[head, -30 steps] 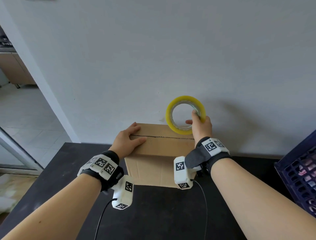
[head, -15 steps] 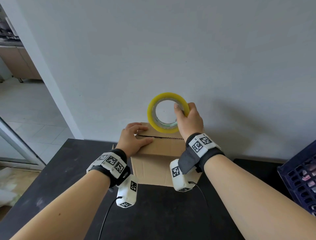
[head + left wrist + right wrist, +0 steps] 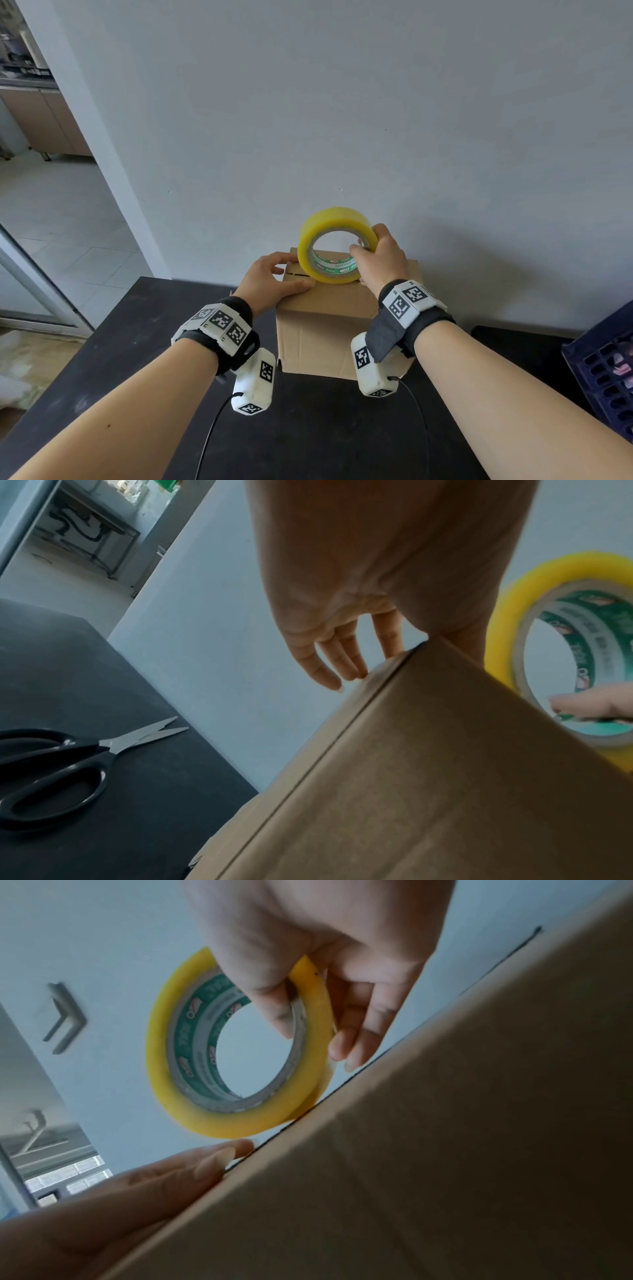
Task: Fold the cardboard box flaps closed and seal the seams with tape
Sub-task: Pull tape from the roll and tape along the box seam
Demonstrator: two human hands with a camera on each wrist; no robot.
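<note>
A brown cardboard box stands on the dark table against the wall, its top flaps folded down with a dark seam showing. My left hand lies flat across the box's top left corner, fingers straight, pressing the flaps. My right hand pinches a yellow tape roll, thumb inside the core and fingers outside. The roll stands upright with its lower rim at the box top over the seam. In the left wrist view the roll shows behind the box edge.
Black-handled scissors lie on the table left of the box. A dark blue crate stands at the table's right edge. The grey wall rises right behind the box. A doorway opens at the far left.
My right hand has carried the tape roll leftward and down from above the box's right end onto the top near the left end. The left hand has stayed on the flaps.
</note>
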